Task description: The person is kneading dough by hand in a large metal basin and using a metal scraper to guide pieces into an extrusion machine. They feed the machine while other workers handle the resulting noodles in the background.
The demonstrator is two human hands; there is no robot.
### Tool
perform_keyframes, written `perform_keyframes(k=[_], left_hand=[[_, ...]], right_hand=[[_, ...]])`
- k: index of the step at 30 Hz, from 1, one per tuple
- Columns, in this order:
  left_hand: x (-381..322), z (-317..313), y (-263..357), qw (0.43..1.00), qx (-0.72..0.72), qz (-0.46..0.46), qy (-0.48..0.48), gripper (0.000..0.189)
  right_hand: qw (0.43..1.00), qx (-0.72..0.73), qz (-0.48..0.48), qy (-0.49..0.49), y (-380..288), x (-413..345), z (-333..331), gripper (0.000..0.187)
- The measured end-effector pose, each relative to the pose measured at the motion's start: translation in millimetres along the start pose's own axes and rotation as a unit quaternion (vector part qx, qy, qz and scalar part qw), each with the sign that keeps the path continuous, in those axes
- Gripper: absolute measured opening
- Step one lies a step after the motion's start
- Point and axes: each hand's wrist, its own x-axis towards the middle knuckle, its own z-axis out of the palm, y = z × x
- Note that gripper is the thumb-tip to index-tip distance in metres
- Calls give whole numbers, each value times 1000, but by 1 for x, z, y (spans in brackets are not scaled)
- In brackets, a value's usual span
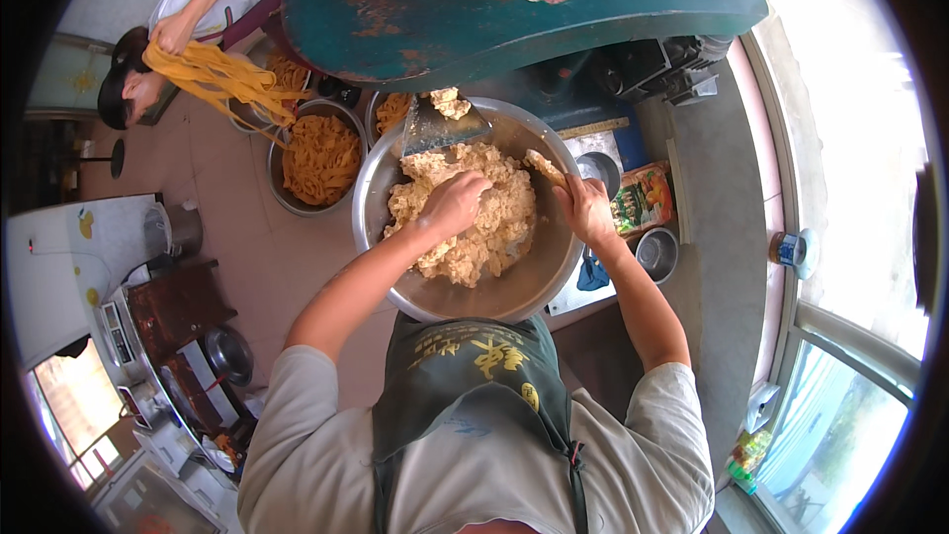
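Observation:
A big round metal bowl [552, 267] in front of my body holds crumbly, pale yellow dough [482, 259]. My left hand [451, 204] is in the bowl over the dough, fingers bent and pointing down; whether they grip any dough is hidden. At the bowl's right rim, my right hand [587, 209] is closed around a short, dough-coated stick or tool [546, 167] that slants over the bowl. A metal chute [445, 126] of the green machine [460, 22] overhangs the far rim, with a lump of dough [450, 103] on it.
A co-worker [174, 30] at the upper left holds long yellow noodle strips [215, 78] over metal bowls of noodles [320, 159]. Right of my bowl are a small metal bowl [657, 255], a colourful printed package [645, 196] and a blue cloth [592, 274]. A sill runs along the window.

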Motion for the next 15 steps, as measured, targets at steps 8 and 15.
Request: perform_keyframes(k=[8, 15], left_hand=[[115, 41, -10, 956, 133, -168, -200, 66], [97, 56, 13, 913, 197, -146, -326, 79]], right_hand=[[998, -11, 63, 20, 1, -26, 46, 27], [997, 29, 57, 36, 7, -25, 45, 25]])
